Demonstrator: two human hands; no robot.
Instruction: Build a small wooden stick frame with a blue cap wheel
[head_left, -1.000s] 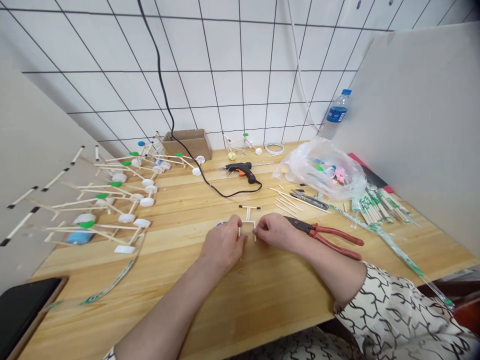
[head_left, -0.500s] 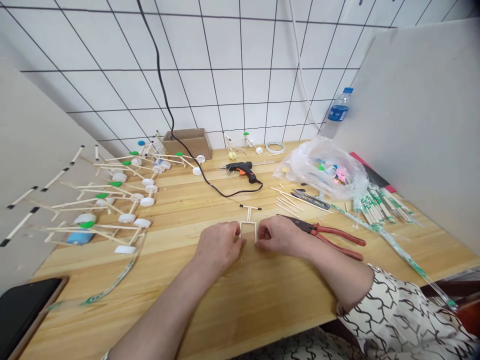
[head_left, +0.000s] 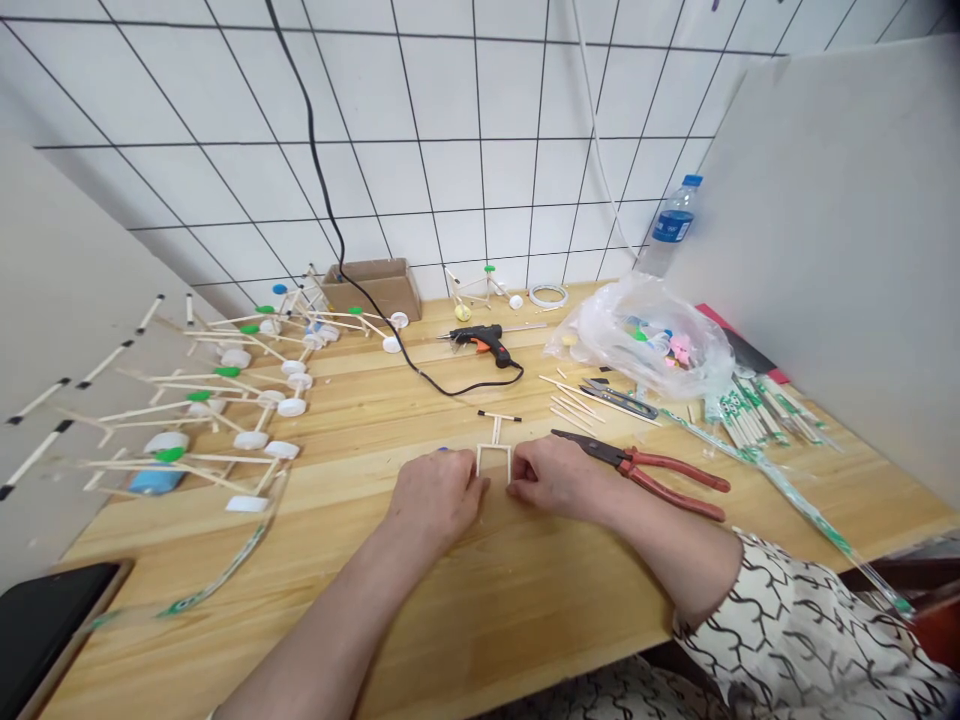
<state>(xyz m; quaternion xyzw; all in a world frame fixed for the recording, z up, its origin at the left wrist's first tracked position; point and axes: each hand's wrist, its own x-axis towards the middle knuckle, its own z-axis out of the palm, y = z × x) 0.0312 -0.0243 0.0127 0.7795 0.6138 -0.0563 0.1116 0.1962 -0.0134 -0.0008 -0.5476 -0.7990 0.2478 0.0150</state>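
Observation:
A small frame of thin wooden sticks lies on the table between my hands. Its open rectangle faces me, and a short stem leads to a crossbar with black tips. My left hand is closed at the frame's left leg, thumb and fingers pinching it. At the right leg, my right hand pinches in the same way. A bit of something blue shows just beyond my left knuckles, mostly hidden. Red-handled pliers lie beside my right hand.
Several stick models with white wheels stand on the left. A black glue gun and its cable lie behind the frame. Loose sticks, snips, a plastic bag and a bottle are on the right. A phone lies front left.
The view has shifted slightly. Both hands stay at the stick frame with almost no movement. A bit of blue now shows behind my left hand.

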